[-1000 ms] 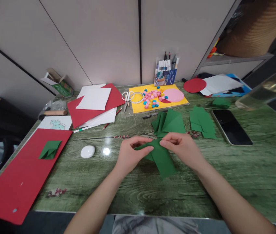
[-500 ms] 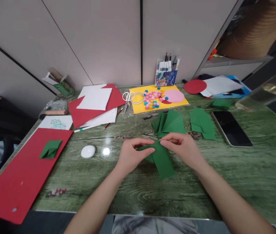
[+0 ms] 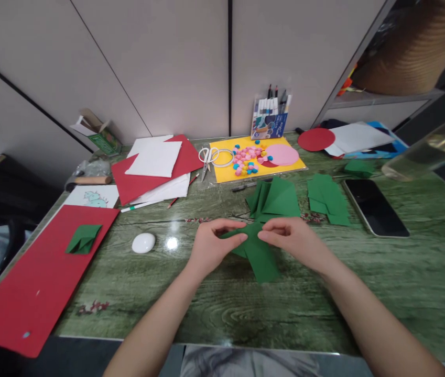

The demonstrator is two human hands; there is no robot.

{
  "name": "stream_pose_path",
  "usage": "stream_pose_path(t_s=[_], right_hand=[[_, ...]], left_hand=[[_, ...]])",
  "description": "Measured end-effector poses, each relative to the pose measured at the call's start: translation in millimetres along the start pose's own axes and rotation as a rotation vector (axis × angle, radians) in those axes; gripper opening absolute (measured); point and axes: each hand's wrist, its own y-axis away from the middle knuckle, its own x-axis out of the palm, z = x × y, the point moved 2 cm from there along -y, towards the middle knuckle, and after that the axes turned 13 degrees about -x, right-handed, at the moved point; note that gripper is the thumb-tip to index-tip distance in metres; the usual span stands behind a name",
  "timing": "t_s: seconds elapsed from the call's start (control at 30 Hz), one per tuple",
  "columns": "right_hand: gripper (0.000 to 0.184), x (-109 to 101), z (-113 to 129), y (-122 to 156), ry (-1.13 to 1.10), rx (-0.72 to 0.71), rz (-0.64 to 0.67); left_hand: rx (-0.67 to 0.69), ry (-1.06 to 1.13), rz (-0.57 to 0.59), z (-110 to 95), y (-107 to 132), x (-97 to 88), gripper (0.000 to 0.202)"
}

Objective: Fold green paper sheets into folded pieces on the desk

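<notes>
Green paper (image 3: 261,259), folded and creased, pinched by both hands (image 3: 211,247) (image 3: 291,240).

Brightness: even and fairly bright; I read it as overhead room light.
Glare: small white spots on the glossy tabletop (image 3: 403,262), left of centre.
Shadows: faint and soft under the green paper (image 3: 263,262).
Focus: I see the bottle (image 3: 422,154) at the right edge blurred.
Edges: wall (image 3: 167,63) seams bend outward.

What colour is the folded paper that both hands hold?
The folded paper is plain dark green, best seen in the head view.
</notes>
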Motion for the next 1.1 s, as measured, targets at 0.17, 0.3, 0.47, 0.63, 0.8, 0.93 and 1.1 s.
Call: stream_pose_path(t_s=[0.17,0.3,0.47,0.63,0.8,0.93,1.1], right_hand=[[0.031,0.4,-2.4,1.0,0.026,-0.009,-0.008],[0.030,2.5,-1.7,0.2,0.051,-0.040,-0.060],[0.032,1.4,-1.4,-1.6,0.007,-0.005,0.032],[0.033,2.1,-2.8,-1.7,0.036,-0.013,0.038],[0.032,4.2,-0.9,-1.0,0.140,-0.082,-0.060],[0.034,1.1,0.3,-1.3,0.077,-0.063,0.079],[0.037,-3.6,-1.0,-1.6,0.063,-0.061,0.172]], left_hand=[[-0.007,0.018,0.002,1.2,-1.7,-0.2,0.022],[-0.005,0.038,-0.013,2.2,-2.1,-0.5,0.021],[-0.004,0.065,-0.036,4.0,-3.1,-2.2,0.021],[-0.025,0.103,-0.060,5.5,-4.1,-3.6,0.022],[-0.023,0.116,-0.090,6.2,-4.9,-3.9,0.021],[-0.015,0.129,-0.120,6.6,-6.2,-4.7,0.020],[-0.024,0.185,-0.155,7.5,-7.3,-6.1,0.021]])
